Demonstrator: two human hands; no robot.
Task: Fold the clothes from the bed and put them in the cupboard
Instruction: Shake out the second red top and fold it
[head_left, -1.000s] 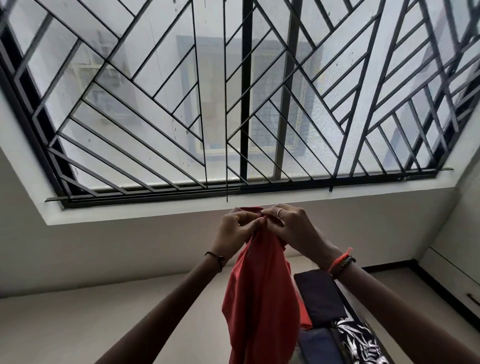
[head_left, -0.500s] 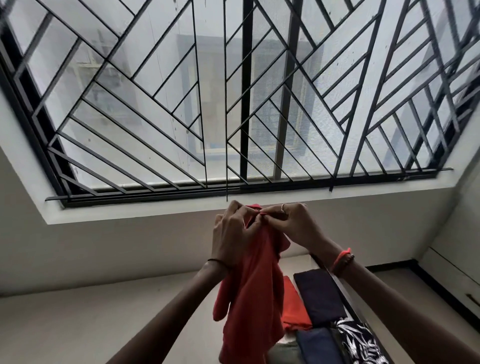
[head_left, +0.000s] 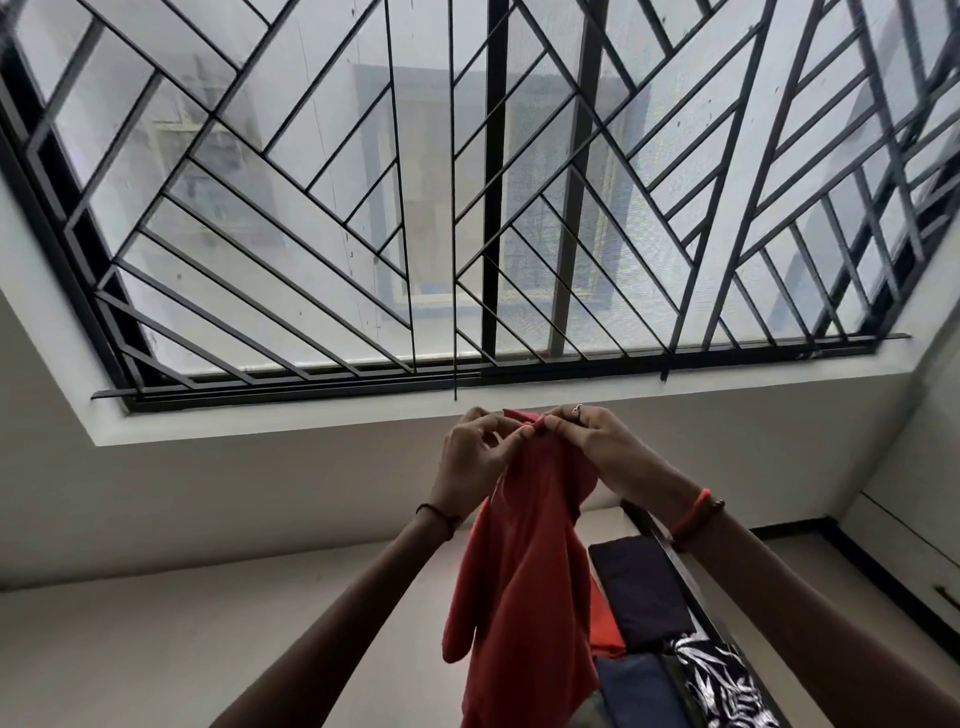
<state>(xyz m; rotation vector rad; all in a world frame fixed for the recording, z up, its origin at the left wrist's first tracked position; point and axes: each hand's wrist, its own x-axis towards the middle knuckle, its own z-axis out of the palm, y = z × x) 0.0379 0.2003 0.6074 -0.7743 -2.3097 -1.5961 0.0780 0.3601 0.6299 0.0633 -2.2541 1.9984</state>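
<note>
Left grip (head_left: 474, 462) and right grip (head_left: 589, 448) pinch the red garment (head_left: 524, 577), which hangs below

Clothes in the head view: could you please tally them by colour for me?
Red: 2, the held red garment and the folded red piece
Dark navy: 1, the folded dark piece
Blue: 1, the folded blue piece
Black-and-white print: 1, the printed cloth
Total: 5

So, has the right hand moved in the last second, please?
No; the right hand stays just below the window frame, gripping the red cloth.
</note>
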